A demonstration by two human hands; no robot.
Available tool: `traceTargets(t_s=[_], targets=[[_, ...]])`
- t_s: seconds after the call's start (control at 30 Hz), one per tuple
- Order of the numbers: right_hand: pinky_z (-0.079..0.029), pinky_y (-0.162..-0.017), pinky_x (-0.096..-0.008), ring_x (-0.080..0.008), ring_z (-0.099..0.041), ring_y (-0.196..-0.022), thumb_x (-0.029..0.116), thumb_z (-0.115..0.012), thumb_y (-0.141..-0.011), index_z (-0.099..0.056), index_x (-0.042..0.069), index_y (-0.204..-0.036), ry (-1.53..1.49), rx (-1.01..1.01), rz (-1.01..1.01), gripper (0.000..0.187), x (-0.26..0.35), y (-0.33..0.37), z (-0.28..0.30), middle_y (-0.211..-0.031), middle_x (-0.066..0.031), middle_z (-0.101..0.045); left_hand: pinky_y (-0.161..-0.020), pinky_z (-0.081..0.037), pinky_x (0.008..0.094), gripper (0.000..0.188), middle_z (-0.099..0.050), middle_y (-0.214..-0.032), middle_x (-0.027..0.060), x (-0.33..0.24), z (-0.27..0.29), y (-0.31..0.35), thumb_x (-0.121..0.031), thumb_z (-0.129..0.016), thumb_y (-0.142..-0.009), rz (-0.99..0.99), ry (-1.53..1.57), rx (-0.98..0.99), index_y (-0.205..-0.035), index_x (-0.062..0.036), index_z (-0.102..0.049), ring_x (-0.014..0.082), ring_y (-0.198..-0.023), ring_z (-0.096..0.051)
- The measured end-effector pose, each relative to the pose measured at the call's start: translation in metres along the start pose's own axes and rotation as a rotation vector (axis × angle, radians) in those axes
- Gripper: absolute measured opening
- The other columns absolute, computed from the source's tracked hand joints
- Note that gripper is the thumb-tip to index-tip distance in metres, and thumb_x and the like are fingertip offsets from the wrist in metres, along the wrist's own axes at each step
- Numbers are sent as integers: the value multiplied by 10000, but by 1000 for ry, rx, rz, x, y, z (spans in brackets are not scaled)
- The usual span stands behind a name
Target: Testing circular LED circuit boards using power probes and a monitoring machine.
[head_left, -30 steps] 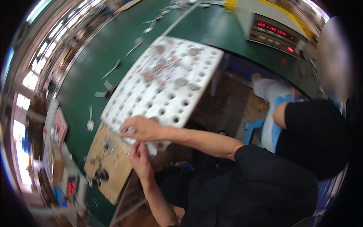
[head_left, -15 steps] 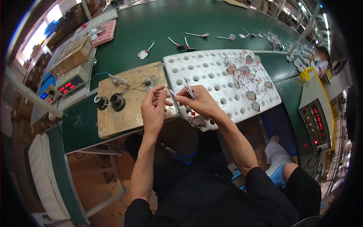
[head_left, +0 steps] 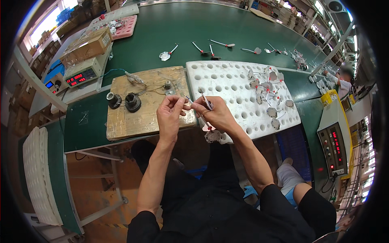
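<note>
My right hand (head_left: 216, 114) is closed around a white wire lead, whose free end points up and left. At its lower end hangs a round grey metallic disc (head_left: 212, 137) with a red piece at the joint. A slim light-coloured tool, like tweezers (head_left: 208, 103), also sticks up from between these fingers. My left hand (head_left: 170, 117) has thumb and fingertips pinched together beside the lead's free end; what they hold, if anything, is hidden. Both hands are above the gap between a tape-covered board (head_left: 142, 121) and a white foam tray (head_left: 227, 105) with round holes.
Several wired discs (head_left: 268, 86) lie on the foam tray's right part; others (head_left: 165, 56) lie on the green table (head_left: 178, 24). Two black sockets (head_left: 132, 103) stand on the board. Meters with red digits (head_left: 81, 77) flank the bench. Another person (head_left: 344, 83) sits far right.
My left hand has closed its fingers into a pinch and come nearer to my right hand. The view has shifted slightly; my right hand keeps its hold.
</note>
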State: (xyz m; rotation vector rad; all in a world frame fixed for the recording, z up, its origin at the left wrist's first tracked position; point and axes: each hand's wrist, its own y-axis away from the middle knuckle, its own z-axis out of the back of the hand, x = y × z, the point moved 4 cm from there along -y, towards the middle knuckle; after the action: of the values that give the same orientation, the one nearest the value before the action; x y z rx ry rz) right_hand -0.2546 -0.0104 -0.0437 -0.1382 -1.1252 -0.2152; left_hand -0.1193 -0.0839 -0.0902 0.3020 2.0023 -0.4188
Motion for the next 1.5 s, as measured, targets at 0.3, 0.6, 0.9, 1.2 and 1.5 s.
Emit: traceTargets(t_s=[0.3, 0.6, 0.9, 1.2, 1.5], targets=[[-423, -492, -220, -64, -535, -513, 223, -645, -922, -666, 6, -840, -186, -21, -21, 233, -8, -19, -8, -661, -11, -631, -652, -482, 218, 105, -611, -860, 23, 19, 2, 7, -142, -624, -949, -21, 71, -116, -942, -40, -601, 81, -783, -599], [-396, -459, -220, -54, -568, -534, 197, -636, -924, -676, 9, -888, -323, -190, 90, 196, -4, -40, 13, -718, -26, -683, -733, -489, 212, 393, -617, -987, 56, 15, -4, 69, -62, -677, -899, -15, -227, 88, -1258, -18, -522, 85, -905, -597], [-492, -597, -440, -327, -654, -615, 221, -643, -876, -712, 36, -849, 347, -339, 340, 200, 4, -53, 5, -693, -144, -674, -652, -524, 223, 224, -670, -886, 49, 13, 9, 75, -16, -693, -881, -145, -119, -130, -1093, 7, -623, 86, -755, -632], [-507, -632, -476, -398, -636, -641, 230, -677, -790, -690, 9, -732, 679, -95, 287, 229, 6, -81, -16, -653, -222, -626, -657, -539, 224, 113, -682, -856, 59, 10, 11, 66, -59, -669, -911, -135, -128, -178, -986, 26, -672, 103, -702, -644], [-542, -692, -476, -401, -666, -704, 181, -697, -699, -694, -7, -727, 845, -21, 225, 190, 15, -105, -34, -701, -240, -651, -677, -564, 240, 167, -667, -958, 74, 12, 25, 50, -70, -633, -940, -57, 71, -218, -1065, 39, -615, 132, -823, -666]])
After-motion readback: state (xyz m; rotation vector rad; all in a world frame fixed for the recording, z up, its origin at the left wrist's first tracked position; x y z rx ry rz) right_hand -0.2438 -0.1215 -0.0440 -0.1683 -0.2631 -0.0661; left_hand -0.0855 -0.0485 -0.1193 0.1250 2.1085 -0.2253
